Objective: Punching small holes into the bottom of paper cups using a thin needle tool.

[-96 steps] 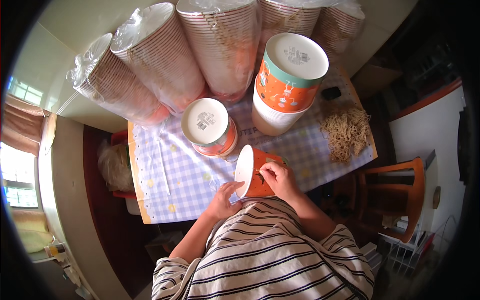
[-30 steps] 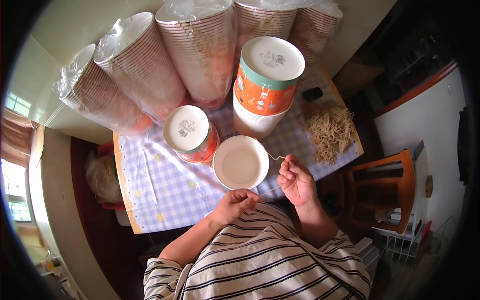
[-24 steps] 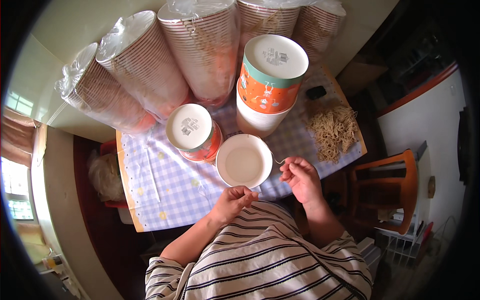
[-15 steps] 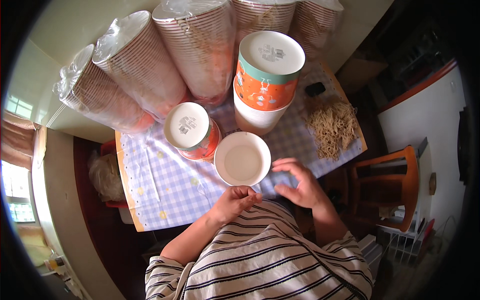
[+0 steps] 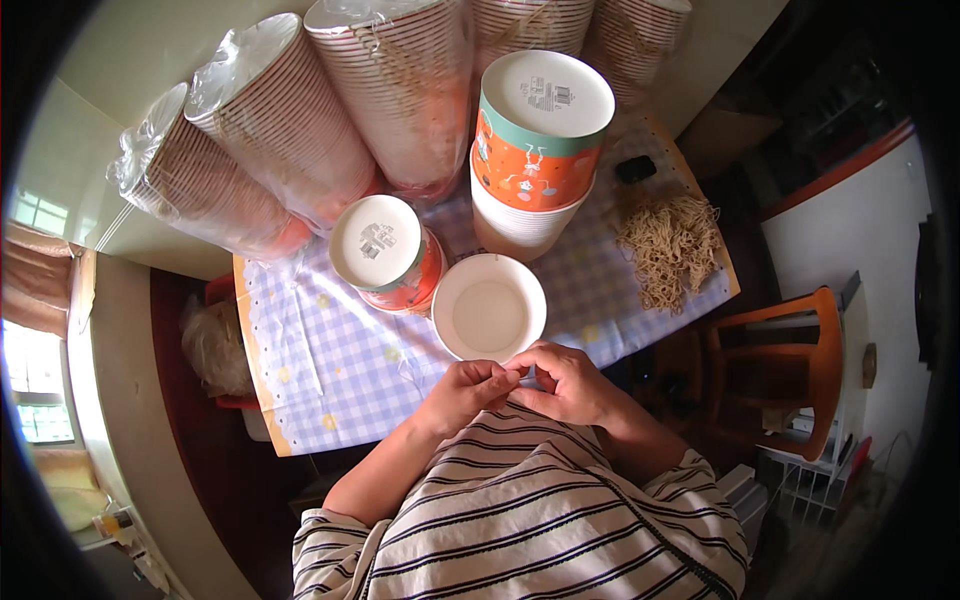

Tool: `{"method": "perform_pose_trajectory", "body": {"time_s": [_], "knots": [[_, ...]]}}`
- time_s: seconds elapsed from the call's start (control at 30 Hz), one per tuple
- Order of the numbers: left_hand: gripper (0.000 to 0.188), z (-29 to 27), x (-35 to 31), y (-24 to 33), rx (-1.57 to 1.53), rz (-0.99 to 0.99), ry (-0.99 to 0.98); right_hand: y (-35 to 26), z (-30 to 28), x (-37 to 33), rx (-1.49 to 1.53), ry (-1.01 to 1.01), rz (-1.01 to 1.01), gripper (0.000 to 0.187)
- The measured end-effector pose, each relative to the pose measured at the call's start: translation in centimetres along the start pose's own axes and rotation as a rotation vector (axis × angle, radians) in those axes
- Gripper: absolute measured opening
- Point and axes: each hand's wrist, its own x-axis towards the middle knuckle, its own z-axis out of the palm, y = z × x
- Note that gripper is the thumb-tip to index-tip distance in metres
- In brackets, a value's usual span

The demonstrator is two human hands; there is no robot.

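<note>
While your left hand (image 5: 468,385) and right hand (image 5: 568,380) meet at the near edge of the table (image 5: 330,370), their fingertips pinch together over something too small to make out, so you cannot tell what either grip has hold of; both are curled nearly closed. Just beyond your fingers stands an open white paper bowl (image 5: 489,307), upright and empty as far as you can see. To its left, touching or just beside it, sits an upturned orange bowl (image 5: 385,252). Farther off, a stack of upturned bowls (image 5: 535,140) rises behind the white one. At the right lies a heap of dry noodles (image 5: 672,245). Along the far side lean plastic-wrapped sleeves of bowls (image 5: 290,130).
</note>
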Motion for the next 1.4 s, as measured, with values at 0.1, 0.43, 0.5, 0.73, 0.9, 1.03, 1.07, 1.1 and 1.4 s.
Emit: {"method": "perform_pose_trajectory", "body": {"time_s": [0.1,0.43,0.5,0.73,0.9,1.03,1.07,1.1,1.4], "knots": [[0.022,0.0,0.0,0.2,-0.016,-0.017,0.011,-0.6,-0.4,-0.1,-0.008,0.029,0.025,0.022],[0.027,-0.3,-0.1,0.2,-0.159,-0.024,0.002,1.0,-0.1,0.0,-0.159,0.132,-0.15,0.019],[0.025,-0.3,-0.1,-0.1,-0.104,0.007,0.009,1.1,0.0,0.1,-0.184,0.158,-0.178,0.019],[0.017,-0.2,-0.1,-0.4,0.031,0.109,0.054,1.0,0.4,0.2,-0.156,0.162,-0.204,0.017],[0.019,-0.1,-0.2,-0.3,0.052,0.13,0.085,0.7,0.3,0.2,-0.155,0.148,-0.183,0.019],[0.017,-0.1,-0.1,-0.3,0.034,0.124,0.119,0.9,0.4,0.3,-0.165,0.158,-0.205,0.021],[0.017,-0.1,-0.1,-0.3,0.034,0.124,0.119,0.8,0.4,0.4,-0.183,0.156,-0.22,0.021],[0.017,-0.1,-0.1,-0.4,0.069,0.126,0.125,0.7,0.4,0.4,-0.202,0.154,-0.236,0.02],[0.015,0.6,-1.0,-0.6,0.436,0.202,0.249,0.9,0.5,0.2,-0.357,0.109,-0.324,0.021]]}}
